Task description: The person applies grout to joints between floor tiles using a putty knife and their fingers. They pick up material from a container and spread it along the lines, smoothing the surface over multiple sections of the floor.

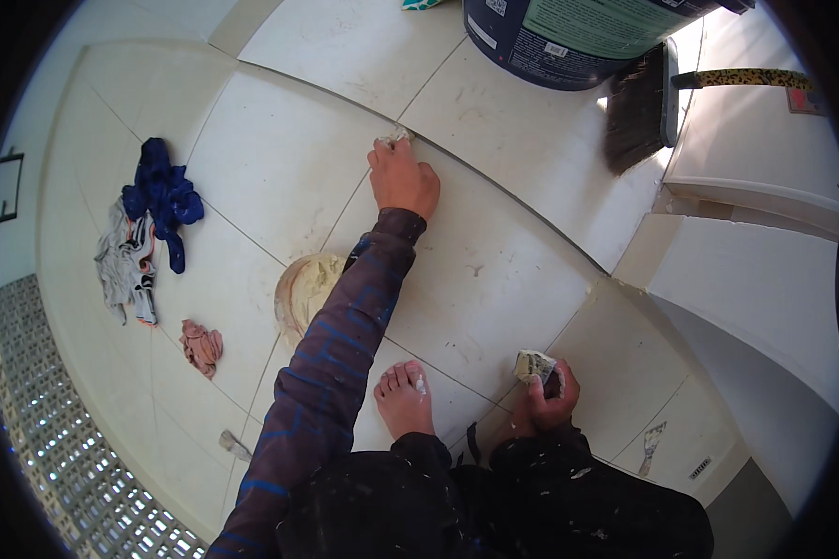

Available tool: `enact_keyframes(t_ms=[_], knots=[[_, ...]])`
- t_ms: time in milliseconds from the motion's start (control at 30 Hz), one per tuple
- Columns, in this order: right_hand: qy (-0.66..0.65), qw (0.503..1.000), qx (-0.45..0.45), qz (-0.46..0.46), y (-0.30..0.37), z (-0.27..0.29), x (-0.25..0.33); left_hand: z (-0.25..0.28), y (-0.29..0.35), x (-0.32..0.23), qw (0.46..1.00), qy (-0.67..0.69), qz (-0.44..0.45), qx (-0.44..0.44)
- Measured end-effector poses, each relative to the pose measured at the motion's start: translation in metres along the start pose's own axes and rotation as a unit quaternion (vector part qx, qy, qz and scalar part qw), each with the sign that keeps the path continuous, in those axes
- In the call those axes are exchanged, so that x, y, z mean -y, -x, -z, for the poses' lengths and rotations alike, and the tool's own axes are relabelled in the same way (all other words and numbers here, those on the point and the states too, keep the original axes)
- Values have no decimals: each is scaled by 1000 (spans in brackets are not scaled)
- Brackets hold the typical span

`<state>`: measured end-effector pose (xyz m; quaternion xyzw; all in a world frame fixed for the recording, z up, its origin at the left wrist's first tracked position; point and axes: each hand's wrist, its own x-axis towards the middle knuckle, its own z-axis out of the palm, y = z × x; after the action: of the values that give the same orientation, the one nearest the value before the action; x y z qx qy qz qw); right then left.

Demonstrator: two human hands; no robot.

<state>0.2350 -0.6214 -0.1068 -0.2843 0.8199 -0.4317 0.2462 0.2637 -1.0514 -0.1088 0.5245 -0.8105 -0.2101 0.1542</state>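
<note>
My left hand (pixel 405 184) reaches forward to a joint between the white floor tiles (pixel 475 270). Its fingers are closed and press down on a small pale wad (pixel 396 137), which could be paste or cloth. Low on the right, my right hand (pixel 554 396) is wrapped round a scraper (pixel 534 365) caked with cream paste; most of its grip is hidden. A round bowl (pixel 287 312) of similar paste sits on the floor, partly covered by my left forearm. White smears mark my bare foot (pixel 406 396).
A dark bucket (pixel 541 56) and a brush broom (pixel 641 107) stand at the far right. Blue cloth (pixel 163 196), grey cloth (pixel 121 265) and a pink rag (pixel 201 347) lie leftward. One putty knife (pixel 235 445) lies lower left, another (pixel 653 449) lower right, near a white step (pixel 746 279).
</note>
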Motion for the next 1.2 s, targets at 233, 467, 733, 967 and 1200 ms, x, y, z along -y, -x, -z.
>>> enact_keyframes(t_ms=[233,467,733,967,1200], knots=[[-56,997,-30,-33,1,0,10,-26,73,-63,997,45,-15,55],[-163,963,-164,-137,7,-1,31,-41,149,-122,975,115,-62,177],[-161,920,-318,-163,15,45,27,-61,196,-171,951,159,-100,245],[-174,910,-334,-174,16,40,35,-65,197,-164,908,189,-153,342],[-177,913,-326,-168,6,33,35,-40,165,-118,919,260,-132,263]])
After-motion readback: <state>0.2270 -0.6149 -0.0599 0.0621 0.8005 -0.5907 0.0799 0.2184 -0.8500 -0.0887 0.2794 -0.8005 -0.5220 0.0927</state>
